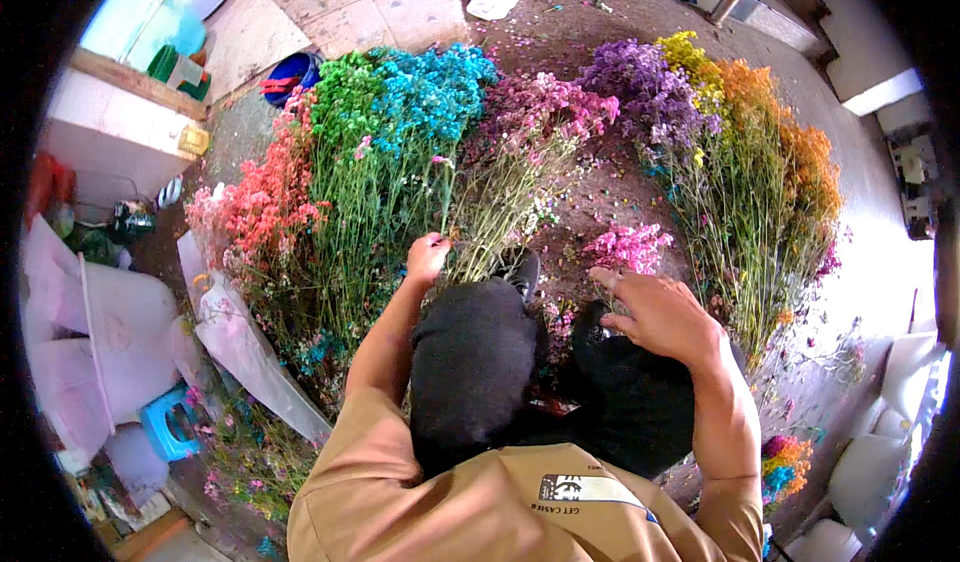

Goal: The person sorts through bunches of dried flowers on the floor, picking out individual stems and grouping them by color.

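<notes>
My left hand [429,256] is closed on the lower end of a thin green flower stem [445,194] with a small pink bloom on top. Just to its right lies a bunch of pink flowers [551,104] on pale stems. My right hand [652,310] is spread, thumb and fingers apart, over my right knee, close to a small bright pink bunch [630,247]; no stem is seen in it. Blue flowers [431,89], green flowers [345,96] and coral flowers [262,202] lie at the left. Purple flowers [645,89], yellow flowers [694,66] and orange flowers [814,164] lie at the right.
Loose petals litter the brown floor [600,194]. A blue bucket [300,74] stands beyond the coral flowers. At the left are a blue plastic stool [171,423] and translucent plastic sheeting [232,329]. A small multicoloured bunch [787,468] lies at the lower right. Steps rise at the upper right.
</notes>
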{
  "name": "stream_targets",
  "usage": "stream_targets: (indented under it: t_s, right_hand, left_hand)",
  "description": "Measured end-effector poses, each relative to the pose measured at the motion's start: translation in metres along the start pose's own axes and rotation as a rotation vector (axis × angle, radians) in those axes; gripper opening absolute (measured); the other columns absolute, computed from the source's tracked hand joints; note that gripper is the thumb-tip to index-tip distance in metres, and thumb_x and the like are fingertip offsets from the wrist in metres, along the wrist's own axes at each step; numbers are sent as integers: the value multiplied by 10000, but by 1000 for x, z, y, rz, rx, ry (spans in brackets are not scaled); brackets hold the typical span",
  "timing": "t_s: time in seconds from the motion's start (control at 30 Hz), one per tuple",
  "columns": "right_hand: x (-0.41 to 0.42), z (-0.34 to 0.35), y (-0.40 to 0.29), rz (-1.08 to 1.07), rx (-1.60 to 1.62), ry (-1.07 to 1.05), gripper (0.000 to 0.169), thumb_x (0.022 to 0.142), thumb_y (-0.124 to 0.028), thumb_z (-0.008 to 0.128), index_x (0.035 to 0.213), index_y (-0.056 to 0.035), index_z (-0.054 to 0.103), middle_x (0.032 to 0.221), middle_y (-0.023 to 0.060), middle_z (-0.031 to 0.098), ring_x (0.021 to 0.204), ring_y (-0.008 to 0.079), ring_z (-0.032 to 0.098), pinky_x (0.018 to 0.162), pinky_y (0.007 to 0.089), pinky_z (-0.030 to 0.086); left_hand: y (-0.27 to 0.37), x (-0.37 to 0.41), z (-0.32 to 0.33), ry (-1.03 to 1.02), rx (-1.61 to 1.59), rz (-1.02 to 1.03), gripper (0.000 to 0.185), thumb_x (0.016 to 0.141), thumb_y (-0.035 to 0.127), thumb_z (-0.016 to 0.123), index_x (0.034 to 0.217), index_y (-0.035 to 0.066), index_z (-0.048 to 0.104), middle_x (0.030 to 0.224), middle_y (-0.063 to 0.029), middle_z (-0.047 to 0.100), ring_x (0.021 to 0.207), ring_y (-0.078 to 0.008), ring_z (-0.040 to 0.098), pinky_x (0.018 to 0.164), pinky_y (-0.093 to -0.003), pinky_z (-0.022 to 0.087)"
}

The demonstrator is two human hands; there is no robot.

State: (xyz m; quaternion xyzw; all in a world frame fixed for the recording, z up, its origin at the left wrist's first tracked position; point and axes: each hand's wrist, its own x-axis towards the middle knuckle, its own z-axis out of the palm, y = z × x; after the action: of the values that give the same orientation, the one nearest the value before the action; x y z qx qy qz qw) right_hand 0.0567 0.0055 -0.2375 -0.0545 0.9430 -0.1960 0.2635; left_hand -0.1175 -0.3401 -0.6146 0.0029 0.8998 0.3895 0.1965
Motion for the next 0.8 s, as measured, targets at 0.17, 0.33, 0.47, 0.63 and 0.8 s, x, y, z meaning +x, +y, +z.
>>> stream_targets:
  t_s: [0.17, 0.33, 0.47, 0.63, 0.8]
  right_hand:
    - [-13, -2, 6, -29, 29, 46, 580, 887, -315, 653, 1395, -104, 468, 1045, 216, 651, 978, 406, 623, 832, 503, 487]
    - [-13, 0, 6, -137, 73, 67, 593, 882, -324, 648, 1398, -96, 464, 1064, 215, 651, 991, 407, 621, 848, 503, 486]
    - [-20, 0, 12, -1, 30, 29, 603, 881, -325, 648, 1404, -93, 457, 1079, 220, 650, 1019, 405, 617, 861, 501, 486]
    - [-25, 8, 23, -44, 37, 83, 600, 881, -312, 649, 1406, -95, 456, 1083, 209, 654, 1024, 394, 622, 865, 502, 490]
    - [-26, -2, 14, -52, 48, 57, 596, 883, -299, 649, 1408, -91, 458, 1088, 204, 656, 1029, 390, 621, 874, 496, 488]
  left_hand:
    - [-25, -31, -74, 173, -89, -25, 126, 856, 154, 665, 885, 35, 696, 719, -35, 625, 550, -172, 567, 490, -338, 476]
    - [-105, -28, -71, -224, -917, -288, 206, 839, 169, 747, 952, 56, 616, 849, -13, 622, 770, -129, 569, 680, -310, 488]
    - [-61, -59, 5, 43, -460, 163, 432, 852, 97, 743, 1217, 32, 520, 882, -12, 628, 808, -121, 581, 725, -296, 498]
    - [-67, -64, -36, -99, -752, -135, 352, 878, 56, 653, 1217, 19, 562, 934, -68, 670, 829, -192, 636, 731, -371, 534]
    - [-68, -78, -56, -328, -997, -472, 299, 888, 70, 611, 1182, 15, 600, 963, -101, 690, 844, -238, 663, 738, -412, 549]
